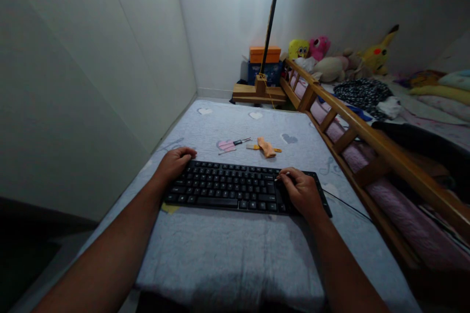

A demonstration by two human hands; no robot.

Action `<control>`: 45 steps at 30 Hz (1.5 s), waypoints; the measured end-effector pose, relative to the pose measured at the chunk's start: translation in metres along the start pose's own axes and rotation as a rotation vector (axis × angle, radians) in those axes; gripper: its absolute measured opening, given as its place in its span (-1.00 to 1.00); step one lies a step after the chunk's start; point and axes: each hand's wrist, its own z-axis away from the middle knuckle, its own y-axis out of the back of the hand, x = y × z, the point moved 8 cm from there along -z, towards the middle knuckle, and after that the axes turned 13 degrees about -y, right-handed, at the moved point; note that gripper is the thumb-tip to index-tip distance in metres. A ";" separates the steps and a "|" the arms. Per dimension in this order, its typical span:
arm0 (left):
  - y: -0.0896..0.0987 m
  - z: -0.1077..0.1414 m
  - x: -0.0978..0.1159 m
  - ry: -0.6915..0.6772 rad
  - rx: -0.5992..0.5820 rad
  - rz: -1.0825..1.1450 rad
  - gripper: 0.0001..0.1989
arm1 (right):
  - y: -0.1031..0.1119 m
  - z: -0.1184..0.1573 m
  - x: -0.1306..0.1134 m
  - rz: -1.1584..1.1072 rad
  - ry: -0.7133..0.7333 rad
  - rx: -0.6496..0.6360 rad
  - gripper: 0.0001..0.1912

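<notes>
A black keyboard (227, 186) lies on the cloth-covered surface in front of me. At its upper left corner, my left hand (176, 162) is closed around the edge with the fingers pointing away from me. My right hand (301, 190) is over the keyboard's right part and pinches a thin white cotton swab (277, 178), its tip down among the keys. Beyond the keyboard lie another cotton swab (227, 151), a dark-handled screwdriver (238, 142) and a yellow-handled brush (252, 146). A crumpled orange cloth (267, 147) covers the brush's middle.
The keyboard's cable (347, 201) runs off to the right. A wooden bed rail (345, 117) borders the right side, with plush toys behind it. White cabinet doors (91, 83) stand on the left. At the back is a wooden stand (257, 90) with a dark pole.
</notes>
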 end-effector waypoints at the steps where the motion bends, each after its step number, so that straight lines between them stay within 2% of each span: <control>1: 0.000 0.000 0.000 -0.004 -0.001 0.000 -0.73 | 0.000 0.000 0.000 0.002 0.000 0.003 -0.80; 37: 0.000 0.001 0.000 0.007 -0.002 -0.008 -0.71 | 0.011 -0.001 0.006 0.056 -0.024 0.054 -0.79; 45: 0.001 0.001 0.003 -0.002 0.002 -0.002 -0.74 | 0.004 0.001 0.001 0.057 -0.002 0.031 -0.79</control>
